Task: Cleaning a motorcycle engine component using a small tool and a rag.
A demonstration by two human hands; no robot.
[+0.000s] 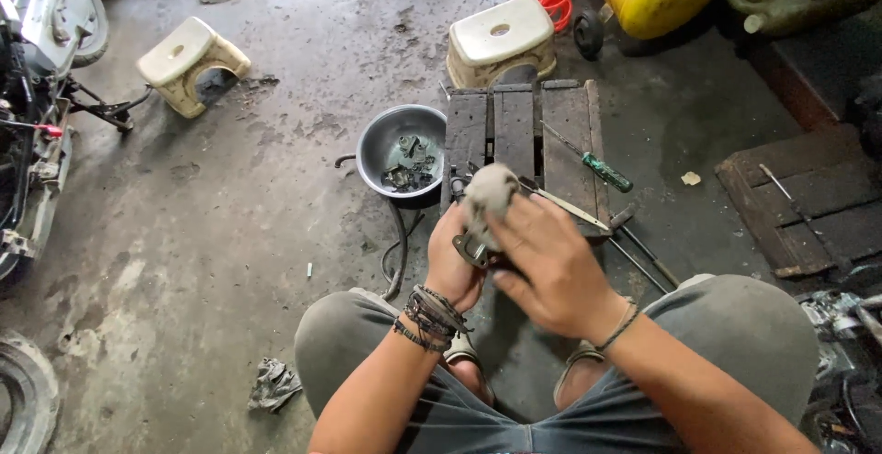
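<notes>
Wiping a small metal part with a rag above a workshop floor.

Concrete floor (230,233) first, then the slatted wooden platform (519,132) and steel bowl (401,151) of parts; left hand (452,266) clasps the metal part (474,250), right hand (551,266) presses a grey rag (490,189) onto it. Best practice, I judge: steady the part firmly and work the cloth into recesses.

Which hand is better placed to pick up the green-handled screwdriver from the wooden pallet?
Probably the right hand: the screwdriver lies on its side of the pallet, while the left hand grips the metal part.
</notes>
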